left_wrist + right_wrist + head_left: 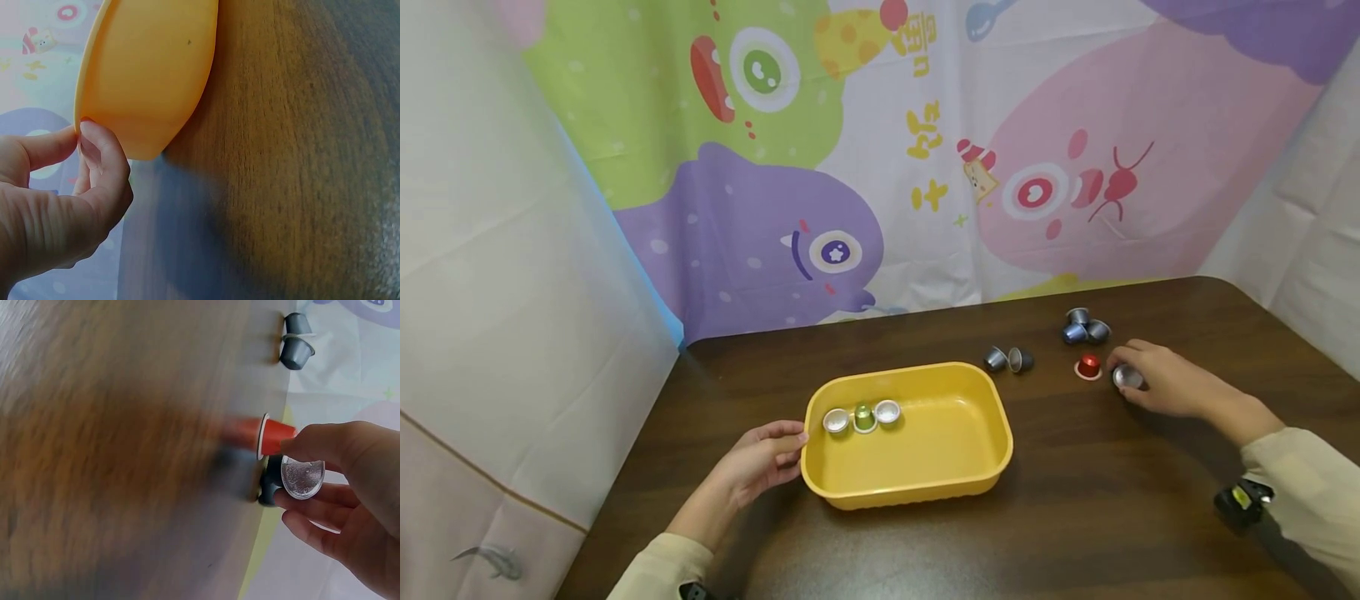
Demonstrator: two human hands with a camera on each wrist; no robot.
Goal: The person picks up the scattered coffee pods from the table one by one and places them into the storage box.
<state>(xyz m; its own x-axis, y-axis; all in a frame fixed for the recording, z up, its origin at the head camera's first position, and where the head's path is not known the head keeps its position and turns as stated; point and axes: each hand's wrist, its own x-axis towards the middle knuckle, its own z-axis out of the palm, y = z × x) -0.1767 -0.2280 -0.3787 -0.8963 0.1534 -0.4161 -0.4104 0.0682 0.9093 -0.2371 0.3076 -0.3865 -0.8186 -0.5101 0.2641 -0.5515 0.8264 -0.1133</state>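
My left hand (765, 463) pinches the left rim of a yellow plastic tray (917, 492), thumb on one side of the wall and fingers on the other, as the left wrist view also shows. Inside the tray, along its left part, sit two coffee capsules with silver lids showing and a green capsule (864, 415) between them. To the right of the tray, my right hand (1176, 385) holds a coffee capsule (304, 480) between thumb and fingers, its silver foil lid facing the camera. Close beside that hand a red capsule (1088, 365) stands on its rim.
Behind the red capsule lies a cluster of three blue and grey capsules (1075, 332). Two dark grey capsules (996, 359) lie near the tray's back right corner. The brown wooden table (1075, 517) ends at a cartoon-printed cloth (925, 250) at the back.
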